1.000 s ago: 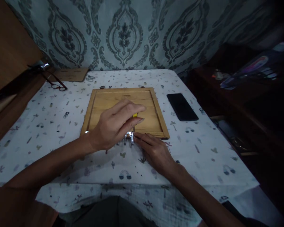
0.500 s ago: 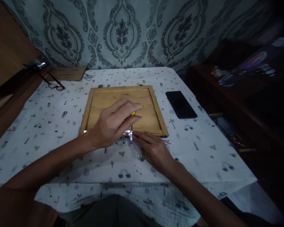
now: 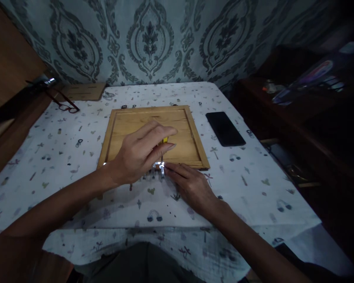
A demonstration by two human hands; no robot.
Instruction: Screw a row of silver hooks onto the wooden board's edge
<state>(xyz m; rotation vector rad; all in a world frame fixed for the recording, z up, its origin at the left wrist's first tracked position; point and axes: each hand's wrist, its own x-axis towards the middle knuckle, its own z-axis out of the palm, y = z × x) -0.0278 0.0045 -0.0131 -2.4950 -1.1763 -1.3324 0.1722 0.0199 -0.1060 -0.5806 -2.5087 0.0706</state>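
My left hand (image 3: 138, 155) is closed around a screwdriver (image 3: 165, 140), of which a bit of yellow handle and a thin shaft show. The shaft points down at a shiny metal strip with hooks (image 3: 153, 172) along the near edge of a framed wooden board (image 3: 153, 114). Several hooks hang over that edge toward me. My right hand (image 3: 191, 186) rests on the cloth, its fingertips pressed together against the strip's right end. The left hand hides much of the strip, and the screwdriver's tip is hard to make out.
A black phone (image 3: 225, 129) lies right of the board on the patterned tablecloth (image 3: 106, 208). At the back left are red-framed glasses (image 3: 67, 107) and a flat piece of cardboard (image 3: 84, 91). A dark wooden surface (image 3: 301, 114) with a plastic bottle-like item stands at the right.
The camera view has shifted very slightly. Both hands keep their places at the board's near edge, the screwdriver still upright in the left.
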